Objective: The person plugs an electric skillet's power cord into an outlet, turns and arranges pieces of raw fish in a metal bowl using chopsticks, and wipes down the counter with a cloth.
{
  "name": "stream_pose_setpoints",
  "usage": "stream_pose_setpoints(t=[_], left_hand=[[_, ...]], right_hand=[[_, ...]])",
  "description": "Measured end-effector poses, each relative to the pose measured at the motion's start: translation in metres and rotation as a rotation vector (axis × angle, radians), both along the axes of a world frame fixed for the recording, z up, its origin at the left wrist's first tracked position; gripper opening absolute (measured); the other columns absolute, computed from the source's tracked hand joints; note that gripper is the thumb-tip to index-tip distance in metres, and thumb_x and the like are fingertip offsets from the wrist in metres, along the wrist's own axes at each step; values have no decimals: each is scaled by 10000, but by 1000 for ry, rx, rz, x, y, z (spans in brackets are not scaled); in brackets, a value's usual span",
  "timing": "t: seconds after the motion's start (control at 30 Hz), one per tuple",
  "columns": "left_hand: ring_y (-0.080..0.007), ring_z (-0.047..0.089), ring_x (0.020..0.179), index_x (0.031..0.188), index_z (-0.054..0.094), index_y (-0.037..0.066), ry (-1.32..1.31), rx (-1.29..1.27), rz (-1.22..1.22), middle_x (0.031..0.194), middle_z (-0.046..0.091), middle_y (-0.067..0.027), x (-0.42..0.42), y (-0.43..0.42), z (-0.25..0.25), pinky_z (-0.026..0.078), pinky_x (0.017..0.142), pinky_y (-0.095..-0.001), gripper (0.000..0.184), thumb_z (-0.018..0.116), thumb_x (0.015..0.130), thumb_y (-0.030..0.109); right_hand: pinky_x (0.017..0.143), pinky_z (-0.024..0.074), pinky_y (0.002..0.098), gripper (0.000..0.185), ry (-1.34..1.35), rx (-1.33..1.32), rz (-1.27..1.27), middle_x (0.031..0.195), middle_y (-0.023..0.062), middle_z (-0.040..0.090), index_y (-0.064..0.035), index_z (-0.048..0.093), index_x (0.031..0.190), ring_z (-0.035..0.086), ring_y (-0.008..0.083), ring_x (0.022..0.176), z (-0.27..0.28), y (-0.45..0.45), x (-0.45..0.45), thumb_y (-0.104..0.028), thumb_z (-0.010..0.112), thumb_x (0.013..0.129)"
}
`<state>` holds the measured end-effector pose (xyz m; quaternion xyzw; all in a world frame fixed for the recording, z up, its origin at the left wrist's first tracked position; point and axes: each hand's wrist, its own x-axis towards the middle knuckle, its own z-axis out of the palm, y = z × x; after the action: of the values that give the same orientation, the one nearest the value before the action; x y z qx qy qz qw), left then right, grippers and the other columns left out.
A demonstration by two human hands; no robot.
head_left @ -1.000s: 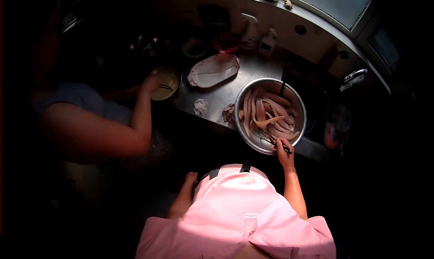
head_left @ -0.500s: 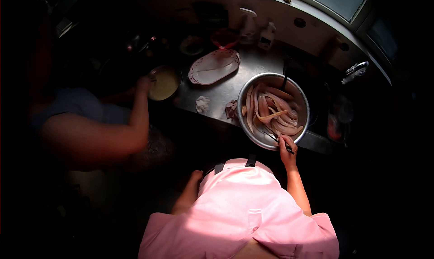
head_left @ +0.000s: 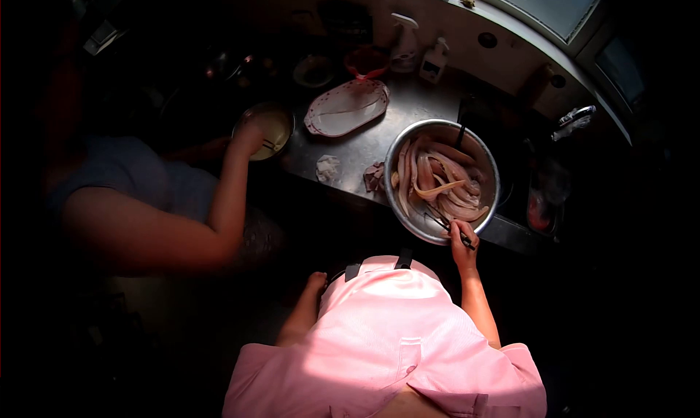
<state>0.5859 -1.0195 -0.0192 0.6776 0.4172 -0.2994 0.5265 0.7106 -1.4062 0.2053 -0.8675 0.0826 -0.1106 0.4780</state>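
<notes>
My right hand is closed around dark chopsticks at the near rim of a large metal bowl. The chopstick tips point into the bowl, beside its contents. Inside lie several long, pale pink pieces that look like raw fish, heaped together. A dark handle sticks up at the bowl's far side. Down by my waist, my left hand hangs near the dark belt, away from the counter; shadow hides its fingers.
On the metal counter stand a white oval dish, a crumpled white tissue, a brownish crumpled thing, and two bottles. At left, another person's hand works over a bowl of pale yellow liquid. A faucet is right.
The other person's hand has shifted right and up over the yellow bowl. My right hand and the chopsticks have barely moved; my left hand stays put.
</notes>
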Motion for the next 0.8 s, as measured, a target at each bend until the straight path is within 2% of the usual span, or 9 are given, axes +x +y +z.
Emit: stream_pose_setpoints(t=[0.23,0.3,0.57,0.67,0.77,0.8], left_hand=[[-147,453,445,736,537,86,16,39,-92,568,491,-42,11,-2,24,358,378,-282,149,506,843,185],[-148,455,445,741,541,85,21,27,-90,569,493,-43,11,-1,18,358,379,-281,144,507,841,182],[-153,474,452,689,549,84,-29,46,-141,551,512,-43,-2,4,2,363,389,-306,194,505,837,202],[-161,480,447,671,552,82,-25,54,-169,543,522,-48,-12,12,-22,369,400,-326,221,496,840,212],[-168,482,447,667,554,84,-42,48,-215,537,523,-52,-11,14,-20,370,405,-335,233,493,847,220],[-167,482,452,683,554,81,-37,55,-197,546,522,-52,-7,9,-5,370,402,-330,223,497,849,218]], right_hand=[[660,450,293,88,-23,-39,10,772,128,599,14,586,837,592,226,725,11,5,-1,-52,537,804],[640,447,274,113,-86,-67,27,759,104,596,6,592,856,587,192,703,14,7,-1,-87,536,822],[644,449,285,109,-74,-46,16,767,118,597,6,590,843,592,210,708,13,7,-1,-83,532,820],[638,449,287,109,-93,-57,17,764,120,595,6,589,841,591,214,698,12,7,0,-84,531,821],[634,448,288,108,-110,-63,20,761,120,592,6,588,842,586,215,688,16,9,0,-84,534,820],[632,447,288,107,-109,-63,22,759,118,591,6,587,843,584,215,683,17,9,0,-84,535,819]])
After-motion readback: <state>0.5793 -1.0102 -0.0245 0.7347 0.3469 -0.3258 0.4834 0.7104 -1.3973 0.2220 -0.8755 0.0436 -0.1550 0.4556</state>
